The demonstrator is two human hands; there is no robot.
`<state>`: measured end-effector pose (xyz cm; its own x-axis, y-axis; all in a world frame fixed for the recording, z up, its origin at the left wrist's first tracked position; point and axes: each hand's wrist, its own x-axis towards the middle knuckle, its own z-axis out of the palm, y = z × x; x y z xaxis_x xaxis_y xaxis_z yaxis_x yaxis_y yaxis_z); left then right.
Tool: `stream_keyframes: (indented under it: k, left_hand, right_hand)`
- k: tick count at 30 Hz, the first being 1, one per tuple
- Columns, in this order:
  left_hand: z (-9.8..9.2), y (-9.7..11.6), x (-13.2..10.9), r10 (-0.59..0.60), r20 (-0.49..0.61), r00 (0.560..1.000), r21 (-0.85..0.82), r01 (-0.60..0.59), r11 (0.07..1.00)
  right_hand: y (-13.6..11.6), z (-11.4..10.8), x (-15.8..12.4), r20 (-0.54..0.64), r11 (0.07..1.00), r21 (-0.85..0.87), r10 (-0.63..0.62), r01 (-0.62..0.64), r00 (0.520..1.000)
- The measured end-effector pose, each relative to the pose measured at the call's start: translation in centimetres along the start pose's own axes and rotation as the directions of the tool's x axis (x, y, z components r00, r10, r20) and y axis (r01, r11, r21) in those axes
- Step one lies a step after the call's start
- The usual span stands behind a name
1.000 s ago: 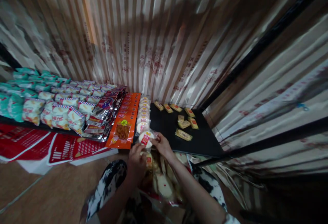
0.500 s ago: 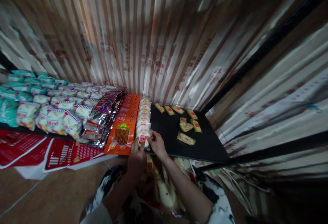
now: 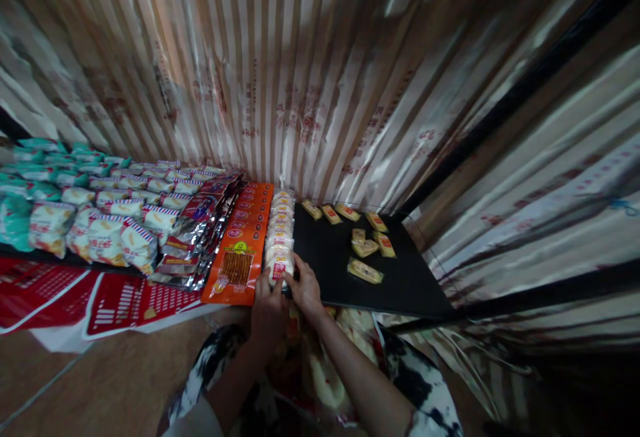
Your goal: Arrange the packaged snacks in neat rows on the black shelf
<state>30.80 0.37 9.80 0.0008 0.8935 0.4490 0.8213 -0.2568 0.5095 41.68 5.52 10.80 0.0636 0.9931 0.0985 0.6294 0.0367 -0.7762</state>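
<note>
"What's the surface?"
"A black shelf (image 3: 400, 283) against a striped curtain (image 3: 320, 57), with a dark pole (image 3: 500, 117) slanting at the right. The light is dim, the floor (image 3: 110, 377) brown."
"And the red-labelled white packet (image 3: 280, 268)?"
"By the shelf's near edge, heading a row of white packets (image 3: 281, 223) just right of an orange snack bag (image 3: 243, 240). Its label faces up; it looks roundish, so I can't give its long axis. The row runs front to back."
"The fingers?"
"Left hand (image 3: 269, 300) and right hand (image 3: 303, 285) both touch it; pinching or merely resting, I can't tell."
"What's unclear?"
"Fingertips cover its near edge, the print is blurred, and the green packs (image 3: 15, 220) are cut off at left."
</note>
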Motion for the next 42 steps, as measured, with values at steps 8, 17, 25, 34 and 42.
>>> stream_keyframes:
  k: [8,17,25,34,42]
  left_hand:
    - [0.0,0.2,0.3,-0.015,0.012,1.0,0.009,0.015,1.0]
    - [0.0,0.2,0.3,-0.006,-0.014,1.0,0.079,0.007,0.997]
    - [0.3,0.9,0.7,0.141,-0.06,0.988,0.209,-0.126,0.97]
    - [1.4,0.4,1.8,0.153,0.0,0.988,0.271,-0.147,0.951]
    - [1.5,-0.5,1.9,0.168,-0.008,0.986,0.308,-0.157,0.938]
  right_hand:
    - [-0.3,-0.1,0.6,0.036,0.997,0.0,0.083,-0.083,0.996]
    - [-0.5,0.2,0.5,-0.05,0.999,0.028,0.031,-0.03,0.998]
    - [0.0,0.4,3.4,-0.155,0.958,0.24,0.197,-0.156,0.968]
    - [-1.1,1.4,7.0,-0.048,0.89,0.422,0.213,-0.173,0.976]
    - [-1.6,3.0,6.8,-0.042,0.897,0.412,0.196,-0.162,0.98]
